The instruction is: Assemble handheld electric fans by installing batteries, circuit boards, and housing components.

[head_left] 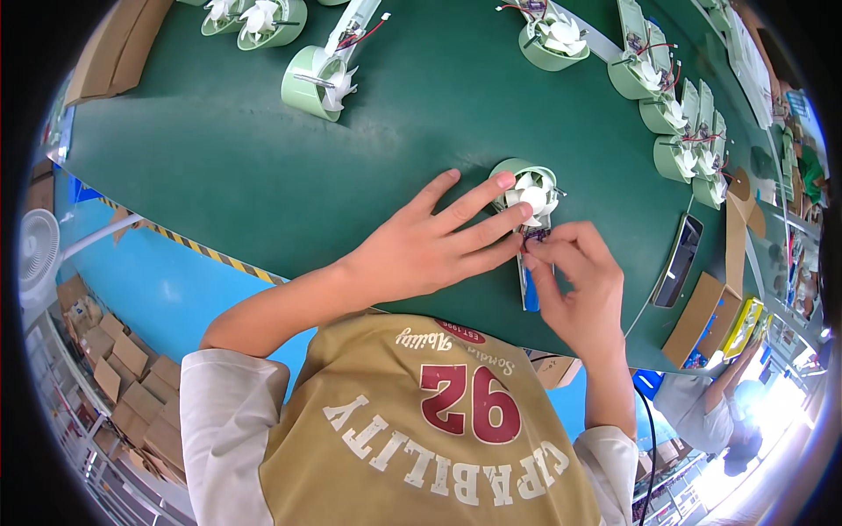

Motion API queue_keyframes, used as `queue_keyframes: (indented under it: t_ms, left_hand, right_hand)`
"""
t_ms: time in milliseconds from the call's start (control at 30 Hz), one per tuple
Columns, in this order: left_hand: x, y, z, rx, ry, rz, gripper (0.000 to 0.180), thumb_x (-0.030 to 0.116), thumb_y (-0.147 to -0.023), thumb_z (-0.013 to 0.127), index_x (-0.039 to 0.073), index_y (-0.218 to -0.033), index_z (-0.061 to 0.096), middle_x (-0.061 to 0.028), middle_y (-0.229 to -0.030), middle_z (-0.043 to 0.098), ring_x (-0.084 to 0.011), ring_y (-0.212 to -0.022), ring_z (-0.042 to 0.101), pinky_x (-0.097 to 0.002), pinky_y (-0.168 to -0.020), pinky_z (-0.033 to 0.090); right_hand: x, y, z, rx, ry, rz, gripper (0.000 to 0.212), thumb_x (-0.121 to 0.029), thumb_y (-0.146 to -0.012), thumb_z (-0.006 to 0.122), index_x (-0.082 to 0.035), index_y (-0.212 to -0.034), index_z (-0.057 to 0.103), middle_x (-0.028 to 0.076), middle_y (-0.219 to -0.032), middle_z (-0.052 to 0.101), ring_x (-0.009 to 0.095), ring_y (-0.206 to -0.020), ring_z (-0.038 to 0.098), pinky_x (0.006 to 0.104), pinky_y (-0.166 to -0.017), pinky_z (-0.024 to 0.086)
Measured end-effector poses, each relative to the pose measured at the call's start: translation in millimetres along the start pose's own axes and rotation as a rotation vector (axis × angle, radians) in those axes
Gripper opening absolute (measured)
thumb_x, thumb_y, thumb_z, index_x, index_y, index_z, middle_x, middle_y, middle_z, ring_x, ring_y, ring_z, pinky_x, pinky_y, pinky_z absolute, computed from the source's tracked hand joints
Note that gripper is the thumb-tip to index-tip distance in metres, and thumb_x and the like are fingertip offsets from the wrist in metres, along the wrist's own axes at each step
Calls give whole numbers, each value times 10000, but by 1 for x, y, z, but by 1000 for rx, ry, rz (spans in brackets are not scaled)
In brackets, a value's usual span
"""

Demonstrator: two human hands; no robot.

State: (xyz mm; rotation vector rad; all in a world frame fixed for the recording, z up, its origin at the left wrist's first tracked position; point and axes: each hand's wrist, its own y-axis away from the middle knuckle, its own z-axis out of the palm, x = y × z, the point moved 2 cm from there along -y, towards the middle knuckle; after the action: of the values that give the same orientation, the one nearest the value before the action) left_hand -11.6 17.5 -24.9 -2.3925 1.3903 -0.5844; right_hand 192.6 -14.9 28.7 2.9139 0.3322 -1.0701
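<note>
A handheld fan body (pixel 537 195) with a pale green ring and white blades lies on the green table in front of me. My left hand (pixel 410 247) reaches over it from the left, fingers spread, the fingertips resting at the ring and blades. At the handle end, the thumb and forefinger of my right hand (pixel 579 285) pinch together beside a small dark circuit board with wires (pixel 533 235). What sits between those fingertips is too small to make out. A blue part (pixel 530 294) shows inside the handle, partly behind my right hand.
More green fan bodies stand along the table (pixel 421 140): one fan body (pixel 320 83) at the far left, several (pixel 688 145) down the right side. A phone-like black device (pixel 678 261) and an open carton (pixel 706 320) are at the right. Another person (pixel 710 408) works beyond.
</note>
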Motion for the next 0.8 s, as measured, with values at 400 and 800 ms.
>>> queue_keyframes:
  t_ms: [400, 800]
  left_hand:
    - [8, 4, 10, 36, 2, 22, 393, 165, -935, 618, 215, -1324, 642, -56, -1550, 467, -341, -1399, 472, -466, -970, 535]
    - [13, -1, 10, -39, -42, 19, 408, 138, -947, 590, 156, -1349, 659, -46, -1558, 464, -347, -1383, 468, -418, -950, 560]
  right_hand:
    - [3, -2, 3, -75, -124, 293, 236, 38, -780, 776, -63, -985, 717, 46, -898, 606, 139, -749, 603, 271, -594, 446]
    - [-8, 59, 0, -6, 73, 336, 368, -99, -770, 855, -41, -1110, 729, 57, -909, 686, 161, -788, 659, 269, -606, 460]
